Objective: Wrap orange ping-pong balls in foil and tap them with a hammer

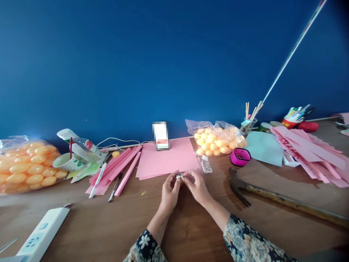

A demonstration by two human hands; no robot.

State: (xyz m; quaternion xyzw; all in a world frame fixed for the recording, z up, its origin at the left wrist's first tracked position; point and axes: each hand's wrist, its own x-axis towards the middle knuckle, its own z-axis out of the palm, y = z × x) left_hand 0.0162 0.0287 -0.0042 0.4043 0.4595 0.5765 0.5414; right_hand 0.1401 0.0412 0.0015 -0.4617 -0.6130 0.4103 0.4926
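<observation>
A small shiny metallic piece [179, 176] is held at the near edge of the pink paper sheets [163, 160], its exact form hidden by the fingers. It is pinched between the thumb and fingertips of the left hand [169, 193], and its other side is gripped by the thumb and forefinger of the right hand [198, 187]; the two hands are thus brought together around it. Whether the piece is raised above the wooden table [188, 233] or rested on it cannot be told.

Just right of the pink sheets, a small clear plastic box [206, 165] is seen, with a magenta round container [240, 157] placed farther to their right. Beyond the box, on the same side of the sheets, a plastic bag of orange balls [212, 142] is laid. A claw hammer [283, 200] is set to the right of the sheets and nearer the wearer.

To the left of the sheets, pink paper strips [120, 165] are piled, with a white pen [97, 182] and a black pen [116, 186] laid by them. A power strip [43, 233] is placed well left of the sheets, on the near side.
</observation>
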